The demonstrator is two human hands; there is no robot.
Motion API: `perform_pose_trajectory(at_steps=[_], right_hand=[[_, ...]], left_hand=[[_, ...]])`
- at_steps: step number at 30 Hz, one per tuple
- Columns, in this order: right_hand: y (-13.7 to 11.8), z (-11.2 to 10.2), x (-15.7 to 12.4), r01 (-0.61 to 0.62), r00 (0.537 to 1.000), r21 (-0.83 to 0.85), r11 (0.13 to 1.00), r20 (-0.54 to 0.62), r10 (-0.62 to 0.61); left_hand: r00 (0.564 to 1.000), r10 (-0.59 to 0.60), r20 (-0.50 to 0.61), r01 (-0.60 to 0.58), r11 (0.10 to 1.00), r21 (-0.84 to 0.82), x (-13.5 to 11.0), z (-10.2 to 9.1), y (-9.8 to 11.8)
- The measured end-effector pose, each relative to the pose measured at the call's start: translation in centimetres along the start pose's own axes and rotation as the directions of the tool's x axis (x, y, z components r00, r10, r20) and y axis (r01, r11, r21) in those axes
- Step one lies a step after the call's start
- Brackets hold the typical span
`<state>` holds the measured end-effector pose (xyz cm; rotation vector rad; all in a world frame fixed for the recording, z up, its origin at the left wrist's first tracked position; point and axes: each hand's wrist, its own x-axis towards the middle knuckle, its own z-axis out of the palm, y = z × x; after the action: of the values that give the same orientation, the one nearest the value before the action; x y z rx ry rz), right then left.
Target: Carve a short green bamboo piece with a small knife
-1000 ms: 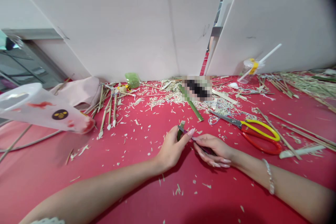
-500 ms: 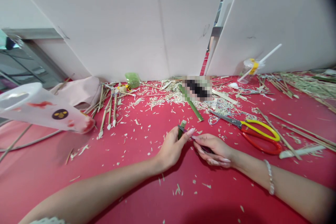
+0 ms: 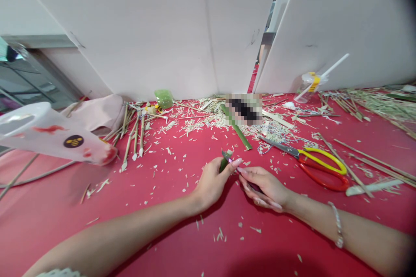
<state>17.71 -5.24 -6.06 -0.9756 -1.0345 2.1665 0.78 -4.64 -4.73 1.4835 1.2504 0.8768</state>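
A red tabletop strewn with pale bamboo shavings spreads before white partition boards. Near its middle, the left hand grips a short green bamboo strip, its long axis tilted up with the tip pointing away from the person. The right hand pinches a small dark-handled knife, its narrow end reaching the strip's upper end.
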Motion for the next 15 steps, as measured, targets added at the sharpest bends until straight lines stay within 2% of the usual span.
perform_pose_trajectory(at_steps=[8,15], right_hand=[[0.0,0.7,-0.3,0.077,0.997,0.008,0.997,-0.023,-0.077],[0.0,-0.6,0.2,0.021,0.994,-0.017,1.0,0.111,-0.019]], left_hand=[[0.999,0.018,-0.04,-0.015,0.997,0.077,0.0,0.0,0.0],[0.998,0.035,-0.053,-0.033,0.999,0.038,-0.1,0.1,-0.5]])
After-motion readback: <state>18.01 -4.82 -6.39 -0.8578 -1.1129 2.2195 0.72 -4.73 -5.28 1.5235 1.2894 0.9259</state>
